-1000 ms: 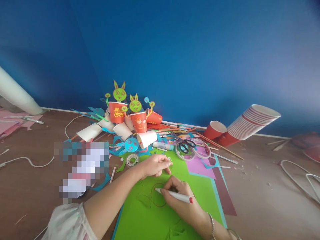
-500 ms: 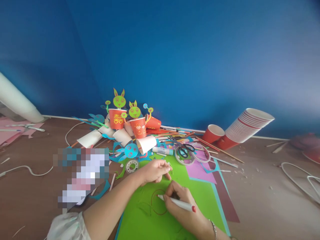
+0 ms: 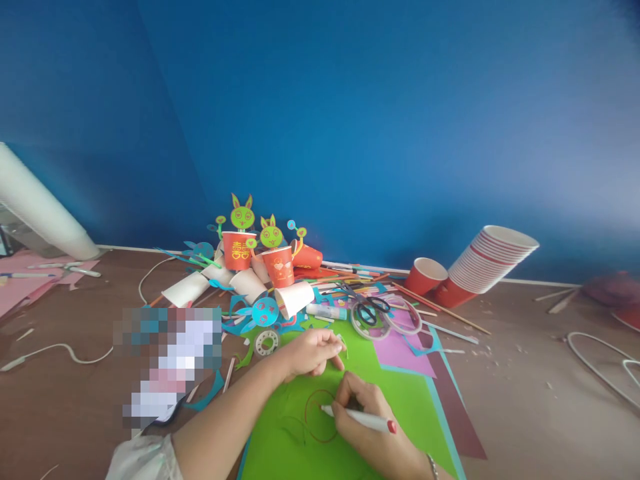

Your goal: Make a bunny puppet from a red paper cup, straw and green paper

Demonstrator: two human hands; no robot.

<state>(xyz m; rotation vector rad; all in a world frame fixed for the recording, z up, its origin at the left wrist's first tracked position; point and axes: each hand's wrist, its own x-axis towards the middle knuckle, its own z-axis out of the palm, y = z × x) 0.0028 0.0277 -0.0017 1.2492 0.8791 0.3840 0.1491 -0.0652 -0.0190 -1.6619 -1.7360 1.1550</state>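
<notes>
Right hand (image 3: pixel 367 420), low centre of frame, fingers curled around a white marker pen w/ red end cap (image 3: pixel 360 418), tip on a red drawn circle (image 3: pixel 320 417) on the lime-green paper sheet (image 3: pixel 400 393). Left hand (image 3: pixel 313 350), just above it, lies palm-down w/ fingers loosely bent, pressing the sheet, gripping nothing. Mid-frame, a red paper cup w/ gold double-happiness character (image 3: pixel 238 249). Brown worktop (image 3: pixel 525 400) underneath.

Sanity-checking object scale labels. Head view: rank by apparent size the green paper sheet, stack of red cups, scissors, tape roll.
1. green paper sheet, partly covered by both hands
2. stack of red cups
3. scissors
4. tape roll
Scissors versus tape roll is close; the roll lies nearer the camera.
</notes>
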